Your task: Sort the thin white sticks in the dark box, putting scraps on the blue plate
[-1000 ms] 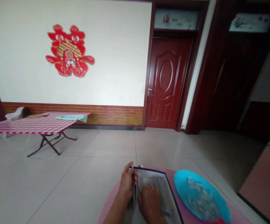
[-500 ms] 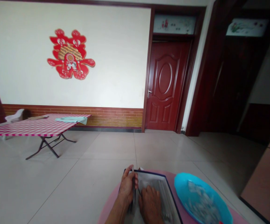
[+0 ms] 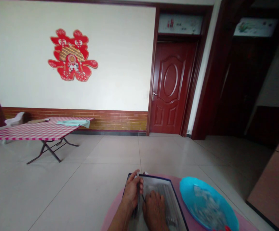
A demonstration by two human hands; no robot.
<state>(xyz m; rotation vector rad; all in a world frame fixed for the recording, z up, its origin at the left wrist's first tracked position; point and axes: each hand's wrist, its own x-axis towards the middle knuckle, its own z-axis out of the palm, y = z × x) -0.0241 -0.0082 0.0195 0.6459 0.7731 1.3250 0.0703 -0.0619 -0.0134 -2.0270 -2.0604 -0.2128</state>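
My left hand (image 3: 132, 192) is closed around a thin, flat, greyish strip (image 3: 138, 195), held on edge over the left side of a shallow box with a dark blue rim (image 3: 171, 187). Just to its right, my right hand (image 3: 154, 205) is over the box with its fingers curled down, their tips out of sight. A short dark stick-like thing (image 3: 143, 198) shows between the two hands; whether my right hand grips it is unclear. Several long, clear-grey strips (image 3: 168, 200) lie in the box, blurred.
The box rests on a pink round surface (image 3: 112, 210). To its right is a blue basin (image 3: 184, 189) with many small clear pieces (image 3: 209, 207) and something red at its near edge. A folding table (image 3: 43, 130) with a checked cover stands far left; a brown cabinet (image 3: 271, 186) is at right.
My right hand has shifted very slightly up and to the left. The left hand keeps its hold on the strip, almost unmoved.
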